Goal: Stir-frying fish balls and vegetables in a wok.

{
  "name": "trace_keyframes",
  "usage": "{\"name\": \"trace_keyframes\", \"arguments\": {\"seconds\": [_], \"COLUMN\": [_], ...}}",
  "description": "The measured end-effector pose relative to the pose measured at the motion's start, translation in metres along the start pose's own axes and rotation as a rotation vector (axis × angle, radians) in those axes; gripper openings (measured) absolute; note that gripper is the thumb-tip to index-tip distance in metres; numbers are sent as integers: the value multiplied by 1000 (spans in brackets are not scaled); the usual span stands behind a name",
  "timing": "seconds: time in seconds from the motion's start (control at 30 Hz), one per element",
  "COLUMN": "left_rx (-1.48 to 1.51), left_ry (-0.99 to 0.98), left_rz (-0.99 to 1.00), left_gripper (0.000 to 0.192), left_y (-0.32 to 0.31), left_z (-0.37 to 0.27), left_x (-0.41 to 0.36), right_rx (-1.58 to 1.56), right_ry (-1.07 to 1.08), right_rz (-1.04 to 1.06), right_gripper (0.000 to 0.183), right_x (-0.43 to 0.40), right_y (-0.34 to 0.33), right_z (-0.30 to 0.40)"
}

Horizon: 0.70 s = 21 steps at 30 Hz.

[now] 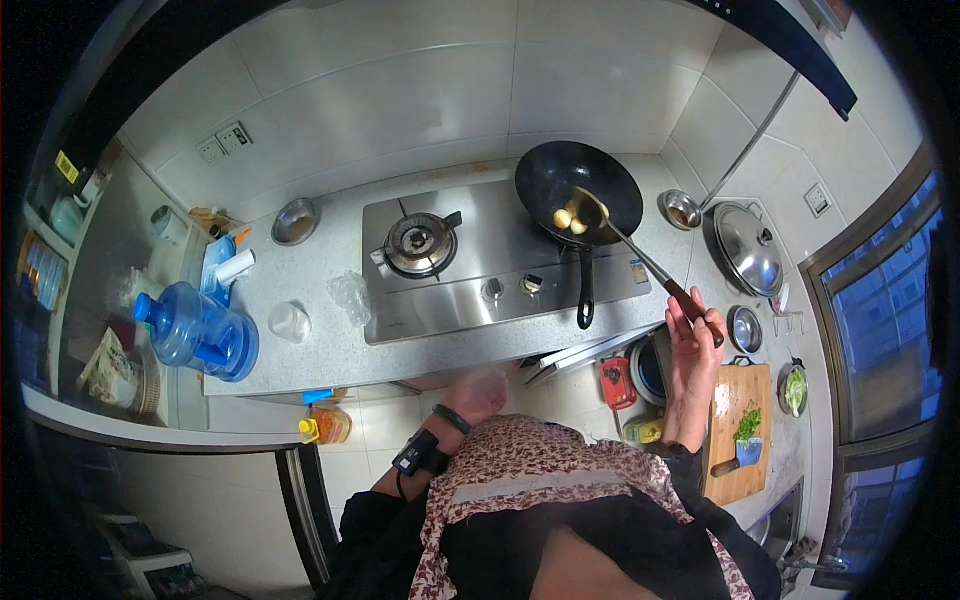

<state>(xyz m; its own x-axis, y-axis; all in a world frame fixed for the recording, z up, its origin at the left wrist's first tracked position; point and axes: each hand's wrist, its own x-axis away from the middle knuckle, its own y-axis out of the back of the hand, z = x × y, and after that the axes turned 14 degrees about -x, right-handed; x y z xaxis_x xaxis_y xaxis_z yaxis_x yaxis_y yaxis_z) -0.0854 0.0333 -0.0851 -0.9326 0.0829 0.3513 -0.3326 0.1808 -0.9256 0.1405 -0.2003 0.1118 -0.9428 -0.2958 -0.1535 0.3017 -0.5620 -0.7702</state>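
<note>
My right hand [694,337] is closed around the wooden handle of a long metal ladle [646,257]. Its bowl end rests inside a black wok [546,182], over a few pale, round pieces of food [568,220]. The wok stands tilted on the right burner, its long black handle [586,289] pointing toward me. My left hand [480,394] is low in front of my flowered apron [540,450], just short of the counter's front edge. It is blurred and its fingers are mostly hidden, with no object visible in it.
A steel gas hob [465,300] has a bare left burner [420,241]. Left on the counter are a large blue water bottle [202,330], a plastic cup [291,322] and a metal bowl [295,222]. To the right are a lid [746,247] and a cutting board [731,480] bearing a cleaver [747,452] and chopped greens.
</note>
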Motion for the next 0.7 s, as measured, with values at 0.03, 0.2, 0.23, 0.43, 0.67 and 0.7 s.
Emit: {"name": "trace_keyframes", "arguments": {"seconds": [0.03,0.2,0.23,0.43,0.67,0.7], "left_rx": [0,-3,-3,25,-7,19], "left_ry": [1,-4,-5,-24,-46,-37], "left_rz": [0,18,18,-7,-1,6], "left_gripper": [18,19,19,19,21,21], "left_y": [0,-2,-2,0,1,1], "left_z": [0,0,0,-1,0,0], "left_x": [0,1,1,5,8,8], "right_rx": [-48,-156,-152,-70,88,88], "right_ry": [-18,-86,-100,-87,145,144], "right_rz": [5,21,39,17,74,74], "right_gripper": [11,9,9,12,13,13], "right_x": [0,-4,-4,-13,-29,-30], "right_y": [-3,-7,-7,2,15,14], "right_z": [2,-8,-11,-28,-28,-27]}}
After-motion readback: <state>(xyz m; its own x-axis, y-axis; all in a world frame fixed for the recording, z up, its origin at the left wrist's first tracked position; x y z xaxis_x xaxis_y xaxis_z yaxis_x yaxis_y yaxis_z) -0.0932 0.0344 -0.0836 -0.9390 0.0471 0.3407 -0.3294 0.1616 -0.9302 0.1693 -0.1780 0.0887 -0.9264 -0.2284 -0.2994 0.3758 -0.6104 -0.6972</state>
